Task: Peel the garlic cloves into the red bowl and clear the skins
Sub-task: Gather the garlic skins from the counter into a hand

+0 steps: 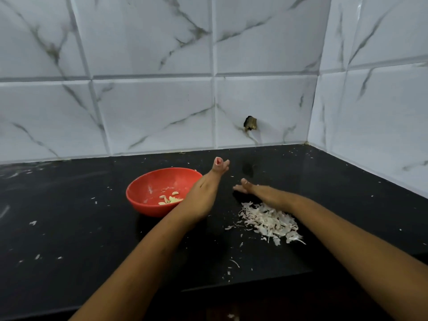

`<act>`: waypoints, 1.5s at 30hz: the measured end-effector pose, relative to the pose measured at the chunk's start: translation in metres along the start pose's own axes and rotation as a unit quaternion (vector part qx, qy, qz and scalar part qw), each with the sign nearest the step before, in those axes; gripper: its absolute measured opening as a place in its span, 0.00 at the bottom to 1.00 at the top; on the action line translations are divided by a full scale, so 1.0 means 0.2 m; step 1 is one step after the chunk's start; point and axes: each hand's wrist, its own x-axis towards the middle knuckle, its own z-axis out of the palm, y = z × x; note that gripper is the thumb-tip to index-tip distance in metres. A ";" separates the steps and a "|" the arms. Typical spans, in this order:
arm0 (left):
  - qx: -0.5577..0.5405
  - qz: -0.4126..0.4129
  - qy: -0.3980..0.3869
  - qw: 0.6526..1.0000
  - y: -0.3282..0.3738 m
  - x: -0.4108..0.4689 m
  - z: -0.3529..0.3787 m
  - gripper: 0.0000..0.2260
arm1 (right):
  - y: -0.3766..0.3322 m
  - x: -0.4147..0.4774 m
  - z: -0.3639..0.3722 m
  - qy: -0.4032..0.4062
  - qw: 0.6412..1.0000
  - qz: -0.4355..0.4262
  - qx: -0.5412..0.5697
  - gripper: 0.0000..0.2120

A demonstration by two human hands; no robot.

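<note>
The red bowl [148,181] stands on the black counter, left of centre, with a few peeled garlic cloves [169,199] in its bottom. My left hand [208,184] reaches forward past the bowl's right rim; its fingertips lie close together and nothing shows between them. My right hand [249,188] lies low over the counter with its fingers stretched out to the left, holding nothing. A pile of pale garlic skins [271,221] lies just in front of my right wrist, touching the forearm's edge.
Small skin scraps are scattered over the black counter [69,205], some at the left [33,223] and some near the front edge [234,262]. Marbled white tile walls close off the back and right. A dark hole [250,123] marks the back wall.
</note>
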 end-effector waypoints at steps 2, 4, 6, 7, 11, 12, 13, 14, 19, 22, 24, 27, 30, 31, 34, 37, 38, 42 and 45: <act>0.007 0.015 0.022 1.000 0.01 -0.01 -0.03 0.37 | -0.03 -0.03 0.05 -0.055 0.997 -0.041 0.032 0.39; 0.009 0.022 0.041 0.999 0.00 -0.03 -0.05 0.35 | -0.08 -0.11 0.04 -0.092 0.992 -0.066 0.064 0.36; 0.002 0.029 0.057 0.998 0.01 -0.04 -0.07 0.34 | -0.14 -0.18 0.01 -0.081 0.992 -0.076 0.059 0.35; -0.005 0.032 0.065 0.997 0.01 -0.05 -0.08 0.33 | -0.18 -0.20 0.01 -0.050 0.995 -0.080 0.035 0.34; -0.024 0.031 0.111 0.993 -0.01 -0.07 -0.12 0.30 | -0.41 -0.26 0.17 0.069 0.962 -0.123 -0.233 0.24; -0.020 0.027 0.119 0.992 -0.02 -0.08 -0.13 0.31 | -0.47 -0.28 0.26 0.065 0.945 -0.142 -0.287 0.25; -0.011 0.028 0.124 0.992 -0.03 -0.09 -0.13 0.32 | -0.52 -0.31 0.36 0.056 0.933 -0.162 -0.316 0.27; 0.004 0.032 0.127 0.991 -0.03 -0.11 -0.14 0.33 | -0.56 -0.34 0.46 0.050 0.925 -0.176 -0.332 0.28; 0.217 0.038 0.131 0.967 -0.06 -0.20 -0.15 0.23 | -0.55 -0.40 0.62 0.065 0.928 -0.144 -0.338 0.28; 0.380 -0.019 0.145 0.913 -0.11 -0.21 -0.15 0.19 | -0.46 -0.38 0.51 0.063 0.925 -0.073 -0.368 0.27; 0.419 -0.033 0.159 0.893 -0.13 -0.22 -0.14 0.17 | -0.40 -0.39 0.43 0.069 0.917 -0.028 -0.393 0.27; 0.439 -0.030 0.171 0.882 -0.15 -0.23 -0.14 0.15 | -0.28 -0.43 0.34 0.108 0.903 0.005 -0.416 0.29; 0.430 -0.001 0.202 0.880 -0.17 -0.23 -0.15 0.14 | -0.18 -0.51 0.25 0.150 0.925 -0.016 -0.350 0.45; 0.428 0.008 0.206 0.880 -0.17 -0.23 -0.15 0.14 | -0.14 -0.54 0.21 0.148 0.940 -0.007 -0.307 0.51; 0.421 0.019 0.211 0.882 -0.17 -0.22 -0.15 0.14 | -0.03 -0.61 0.13 0.120 0.959 0.065 -0.249 0.59; 0.417 0.030 0.218 0.882 -0.17 -0.21 -0.12 0.13 | 0.03 -0.60 0.15 0.077 0.961 0.085 -0.250 0.57; 0.418 0.031 0.218 0.881 -0.17 -0.22 -0.11 0.13 | 0.03 -0.57 0.17 0.072 0.964 0.071 -0.247 0.54; 0.419 0.041 0.212 0.882 -0.14 -0.22 -0.07 0.13 | -0.05 -0.41 0.23 0.084 0.976 -0.001 -0.202 0.42; 0.398 0.063 0.223 0.888 -0.11 -0.23 -0.06 0.14 | -0.12 -0.33 0.21 0.113 0.991 -0.039 -0.066 0.37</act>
